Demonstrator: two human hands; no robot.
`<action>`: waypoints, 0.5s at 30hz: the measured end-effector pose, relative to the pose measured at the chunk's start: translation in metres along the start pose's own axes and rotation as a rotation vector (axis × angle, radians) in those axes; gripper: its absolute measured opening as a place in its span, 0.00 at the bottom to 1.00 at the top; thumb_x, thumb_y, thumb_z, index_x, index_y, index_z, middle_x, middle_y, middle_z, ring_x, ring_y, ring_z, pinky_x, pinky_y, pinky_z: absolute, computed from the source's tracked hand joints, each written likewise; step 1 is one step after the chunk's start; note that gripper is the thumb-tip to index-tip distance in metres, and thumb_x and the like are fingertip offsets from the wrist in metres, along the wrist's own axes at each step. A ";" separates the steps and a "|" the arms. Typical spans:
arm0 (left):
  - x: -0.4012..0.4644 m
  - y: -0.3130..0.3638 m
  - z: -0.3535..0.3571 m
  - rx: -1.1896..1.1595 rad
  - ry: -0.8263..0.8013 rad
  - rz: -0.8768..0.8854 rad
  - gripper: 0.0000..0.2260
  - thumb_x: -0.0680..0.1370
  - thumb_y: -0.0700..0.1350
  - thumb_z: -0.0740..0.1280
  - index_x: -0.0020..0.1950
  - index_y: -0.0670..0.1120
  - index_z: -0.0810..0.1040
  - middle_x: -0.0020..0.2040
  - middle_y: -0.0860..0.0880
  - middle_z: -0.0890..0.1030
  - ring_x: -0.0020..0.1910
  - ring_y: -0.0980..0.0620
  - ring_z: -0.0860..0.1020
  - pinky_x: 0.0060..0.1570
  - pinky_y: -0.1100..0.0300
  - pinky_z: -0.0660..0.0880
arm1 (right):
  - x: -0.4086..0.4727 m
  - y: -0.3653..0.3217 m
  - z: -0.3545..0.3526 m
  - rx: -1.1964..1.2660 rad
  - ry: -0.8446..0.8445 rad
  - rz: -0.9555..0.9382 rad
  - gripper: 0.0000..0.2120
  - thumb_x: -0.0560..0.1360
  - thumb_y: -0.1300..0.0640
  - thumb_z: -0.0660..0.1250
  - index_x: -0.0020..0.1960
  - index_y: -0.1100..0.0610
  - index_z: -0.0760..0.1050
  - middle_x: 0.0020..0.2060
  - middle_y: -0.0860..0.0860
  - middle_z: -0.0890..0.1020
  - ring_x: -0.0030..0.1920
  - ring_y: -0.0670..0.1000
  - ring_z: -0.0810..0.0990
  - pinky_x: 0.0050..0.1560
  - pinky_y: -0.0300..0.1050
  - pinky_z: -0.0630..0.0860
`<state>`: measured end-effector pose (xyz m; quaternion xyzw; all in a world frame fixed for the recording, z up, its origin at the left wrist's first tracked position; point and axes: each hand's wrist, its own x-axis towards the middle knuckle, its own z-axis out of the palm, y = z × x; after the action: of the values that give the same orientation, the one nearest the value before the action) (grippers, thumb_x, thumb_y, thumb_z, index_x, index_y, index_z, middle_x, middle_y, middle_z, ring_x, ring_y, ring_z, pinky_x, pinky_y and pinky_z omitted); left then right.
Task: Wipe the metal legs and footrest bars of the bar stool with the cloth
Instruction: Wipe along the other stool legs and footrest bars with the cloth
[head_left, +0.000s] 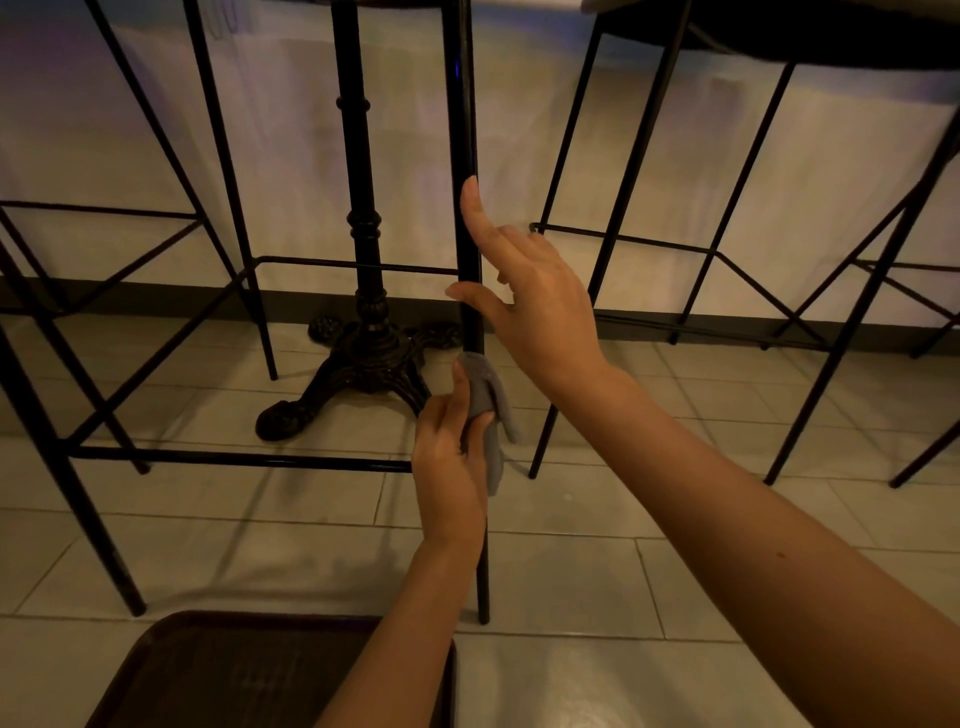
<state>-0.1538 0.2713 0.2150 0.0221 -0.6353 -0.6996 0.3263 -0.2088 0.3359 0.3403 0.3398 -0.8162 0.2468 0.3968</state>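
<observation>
Pale tiled floor (571, 571), white wall behind, black stools in row. Stool leg (470, 130) rigid thin metal, likely smooth; stool probably light, so brace high on leg. Cloth (488, 400) soft, grey, bunched against leg near footrest bar (234, 460). Left hand (452, 457) grip clamped on cloth. Right hand (530, 296) fingers straight, apart, steadying leg above.

The scene was dim, with a warm yellowish cast over the floor tiles (571, 571) and a cool purple tint on the wall (291, 130) at upper left. Pale glare lay on the tiles at lower right. The dark metal bars showed as near silhouettes. Straight lines bowed toward the frame edges, and the whole picture was slightly soft.
</observation>
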 end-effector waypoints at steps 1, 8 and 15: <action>0.000 -0.002 0.000 0.057 0.004 0.055 0.13 0.78 0.40 0.63 0.62 0.49 0.74 0.54 0.48 0.77 0.54 0.55 0.74 0.51 0.73 0.71 | 0.000 0.000 0.001 -0.001 0.003 0.001 0.34 0.71 0.56 0.71 0.72 0.58 0.60 0.39 0.51 0.77 0.37 0.50 0.71 0.35 0.49 0.76; -0.004 -0.017 -0.001 0.348 -0.020 0.286 0.24 0.76 0.52 0.59 0.71 0.60 0.56 0.56 0.50 0.73 0.56 0.61 0.71 0.61 0.71 0.66 | 0.001 0.002 0.004 -0.003 0.032 -0.004 0.33 0.71 0.56 0.71 0.72 0.59 0.62 0.40 0.51 0.78 0.37 0.50 0.71 0.34 0.49 0.76; -0.014 -0.030 -0.006 0.445 -0.051 0.258 0.20 0.77 0.43 0.63 0.69 0.52 0.66 0.51 0.50 0.72 0.50 0.60 0.72 0.60 0.60 0.72 | 0.000 0.002 0.005 -0.007 0.048 -0.004 0.32 0.71 0.56 0.71 0.71 0.59 0.62 0.40 0.51 0.78 0.38 0.52 0.73 0.33 0.51 0.76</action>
<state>-0.1534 0.2726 0.1813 -0.0055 -0.7791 -0.4956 0.3840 -0.2125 0.3335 0.3376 0.3341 -0.8067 0.2513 0.4177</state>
